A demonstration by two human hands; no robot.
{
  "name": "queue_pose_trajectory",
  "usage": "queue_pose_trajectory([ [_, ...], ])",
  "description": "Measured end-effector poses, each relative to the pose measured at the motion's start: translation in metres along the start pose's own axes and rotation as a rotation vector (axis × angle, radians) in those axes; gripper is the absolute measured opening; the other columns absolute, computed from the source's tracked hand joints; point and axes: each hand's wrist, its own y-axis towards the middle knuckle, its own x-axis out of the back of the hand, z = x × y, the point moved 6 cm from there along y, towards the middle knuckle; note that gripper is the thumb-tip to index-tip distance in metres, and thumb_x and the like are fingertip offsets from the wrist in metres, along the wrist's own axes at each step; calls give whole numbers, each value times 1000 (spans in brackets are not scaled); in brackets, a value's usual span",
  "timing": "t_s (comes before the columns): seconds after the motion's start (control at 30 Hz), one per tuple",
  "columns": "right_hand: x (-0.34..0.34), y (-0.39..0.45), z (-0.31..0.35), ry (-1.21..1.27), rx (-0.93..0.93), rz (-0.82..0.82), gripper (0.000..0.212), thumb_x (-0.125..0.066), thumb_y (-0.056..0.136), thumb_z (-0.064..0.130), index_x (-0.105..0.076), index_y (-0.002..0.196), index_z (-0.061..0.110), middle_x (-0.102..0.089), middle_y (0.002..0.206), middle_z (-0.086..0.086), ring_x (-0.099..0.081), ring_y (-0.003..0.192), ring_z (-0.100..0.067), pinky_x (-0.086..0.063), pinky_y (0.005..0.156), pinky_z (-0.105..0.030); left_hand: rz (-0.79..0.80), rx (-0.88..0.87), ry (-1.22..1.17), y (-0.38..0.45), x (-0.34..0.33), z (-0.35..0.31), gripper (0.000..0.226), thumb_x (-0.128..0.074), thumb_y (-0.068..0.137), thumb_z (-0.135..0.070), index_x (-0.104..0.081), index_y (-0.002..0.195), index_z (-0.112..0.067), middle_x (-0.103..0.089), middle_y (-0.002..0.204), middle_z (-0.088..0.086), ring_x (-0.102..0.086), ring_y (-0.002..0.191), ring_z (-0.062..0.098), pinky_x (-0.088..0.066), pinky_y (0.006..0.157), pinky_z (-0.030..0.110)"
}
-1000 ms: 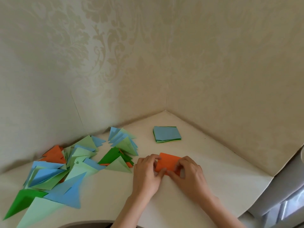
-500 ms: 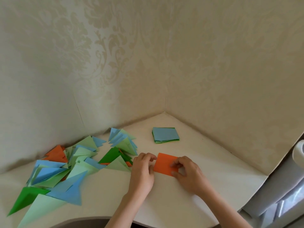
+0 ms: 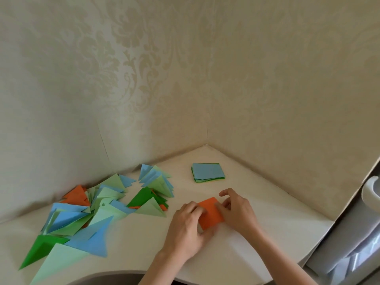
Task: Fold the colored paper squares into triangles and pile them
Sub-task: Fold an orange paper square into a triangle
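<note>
An orange paper square [image 3: 210,213] lies on the cream table [image 3: 267,229] between my hands. My left hand [image 3: 187,229] holds its left edge with fingertips on top and the thumb at its near corner. My right hand [image 3: 236,210] pinches its right edge. A small stack of unfolded squares [image 3: 208,172], blue on top with green beneath, sits farther back near the wall corner. A loose pile of folded triangles [image 3: 98,206] in blue, light green, dark green and orange spreads over the left of the table.
Patterned cream walls [image 3: 185,79] meet in a corner right behind the table. The table's front edge curves in near my arms. At the far right stands a white appliance with a handle [image 3: 370,192], beyond the table's right edge.
Both hands have shifted on the orange square, and it has turned a little, its far corner now pointing away from me. The pile and the stack have stayed as they were.
</note>
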Motion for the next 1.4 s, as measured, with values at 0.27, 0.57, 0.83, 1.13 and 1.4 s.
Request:
queue_pose_trajectory([
  [0.27,-2,-21,9,111,29,8,12,-64,84,21,-72,88,30,-64,72,13,-57,69,0,-41,56,-6,22,-31,48,2,4,13,47,-59,77,-62,-63,102,-23,-58,98,-13,-56,88,9,-43,79,23],
  [0.57,7,-15,6,133,16,62,26,-59,82,15,-74,86,36,-67,82,19,-58,72,8,-40,60,-2,65,-10,-69,-3,10,16,29,-60,83,-44,-62,104,-24,-62,101,-13,-56,93,6,-48,79,27],
  [0.83,-2,-16,8,-119,234,42,19,-71,81,39,-72,100,40,-47,88,13,-52,78,-4,-37,63,-12,-14,83,-110,-1,8,29,16,-61,81,-8,-68,90,-20,-66,88,-11,-58,86,6,-46,78,19],
  [1.13,-11,-9,7,-78,192,-42,17,-65,85,45,-71,88,29,-52,84,14,-49,79,-5,-33,65,-15,-114,270,-142,0,9,38,19,-69,83,-7,-64,94,-22,-53,80,-13,-55,76,9,-48,68,20],
  [1.4,-18,-6,7,-162,118,-137,29,-56,86,58,-61,79,31,-49,79,12,-49,78,-9,-34,71,-24,-200,258,-88,8,-1,33,19,-72,83,-18,-61,99,-21,-58,88,-10,-51,82,13,-49,70,32],
])
